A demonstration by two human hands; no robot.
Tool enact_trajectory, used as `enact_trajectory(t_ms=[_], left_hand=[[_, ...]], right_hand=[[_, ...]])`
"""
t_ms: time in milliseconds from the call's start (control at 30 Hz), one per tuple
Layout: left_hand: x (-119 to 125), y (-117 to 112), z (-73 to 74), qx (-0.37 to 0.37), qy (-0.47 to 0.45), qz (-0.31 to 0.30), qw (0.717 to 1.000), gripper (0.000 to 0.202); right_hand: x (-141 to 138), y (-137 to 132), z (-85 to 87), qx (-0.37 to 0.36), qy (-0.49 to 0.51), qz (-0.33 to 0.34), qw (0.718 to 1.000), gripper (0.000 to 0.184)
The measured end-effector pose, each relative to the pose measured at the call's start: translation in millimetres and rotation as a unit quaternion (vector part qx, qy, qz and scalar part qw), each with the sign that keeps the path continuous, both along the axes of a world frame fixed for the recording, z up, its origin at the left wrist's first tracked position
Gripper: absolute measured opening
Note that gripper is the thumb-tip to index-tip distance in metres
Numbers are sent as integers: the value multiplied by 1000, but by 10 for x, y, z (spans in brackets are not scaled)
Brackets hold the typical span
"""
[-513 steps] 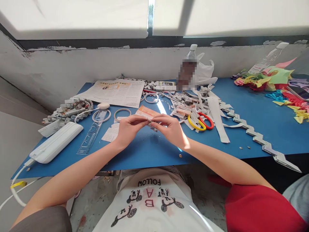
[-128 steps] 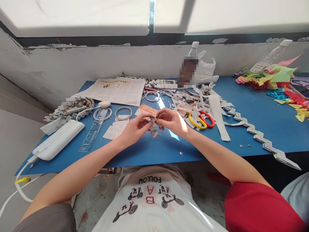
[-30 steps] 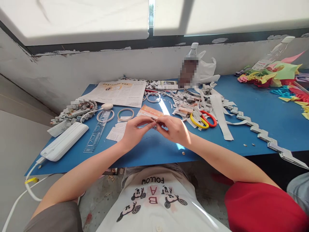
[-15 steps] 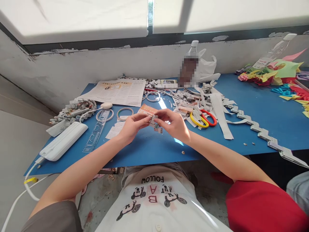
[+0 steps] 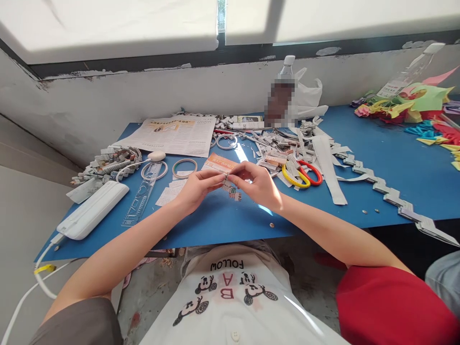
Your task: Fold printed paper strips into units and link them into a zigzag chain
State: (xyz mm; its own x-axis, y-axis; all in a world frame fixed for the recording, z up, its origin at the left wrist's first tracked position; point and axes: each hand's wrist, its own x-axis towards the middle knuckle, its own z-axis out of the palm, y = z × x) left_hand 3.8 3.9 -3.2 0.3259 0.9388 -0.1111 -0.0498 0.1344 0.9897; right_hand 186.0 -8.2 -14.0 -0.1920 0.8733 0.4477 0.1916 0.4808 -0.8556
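Between my two hands, above the near middle of the blue table (image 5: pixel 215 225), is a small folded newspaper strip (image 5: pixel 233 192). My left hand (image 5: pixel 199 189) pinches it from the left with thumb and fingertips. From the other side my right hand (image 5: pixel 257 184) pinches it too, and the thumbs nearly meet. Printed ends of the paper hang below the fingers; the part under the fingertips is hidden. Just behind the hands lies an orange-printed paper piece (image 5: pixel 217 162). Yellow-and-red-handled scissors (image 5: pixel 296 178) rest to the right of my right hand.
Left are a white power strip (image 5: pixel 93 211), a clear ruler (image 5: pixel 142 196), tape rolls (image 5: pixel 184 168) and a folded-paper pile (image 5: pixel 111 163). Behind lies a newspaper sheet (image 5: pixel 172 136). Rightward are paper scraps (image 5: pixel 276 148), a zigzag paper chain (image 5: pixel 391 194), a bottle (image 5: pixel 282 96) and coloured paper (image 5: pixel 413 108).
The folded paper has turned between my fingertips, so its upper part now shows as a thin edge. Both hands keep pinching it in nearly the same place. The view has shifted slightly.
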Motion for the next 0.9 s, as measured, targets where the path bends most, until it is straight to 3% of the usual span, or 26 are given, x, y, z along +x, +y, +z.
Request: enact_trajectory(t_ms=[167,300,633,900], left_hand=[[13,-9,0,0,-12,11,1000,24],[15,-5,-18,11,-1,15,1000,26],[9,-7,-26,3,54,3,999,28],[2,17,-43,16,25,6,1000,26]], right_hand=[[-4,-15,-25,48,-42,-34,997,8],[37,35,-42,52,-69,-12,996,10],[87,96,-44,-5,-86,20,996,12],[103,131,-9,-83,-14,78,993,24]])
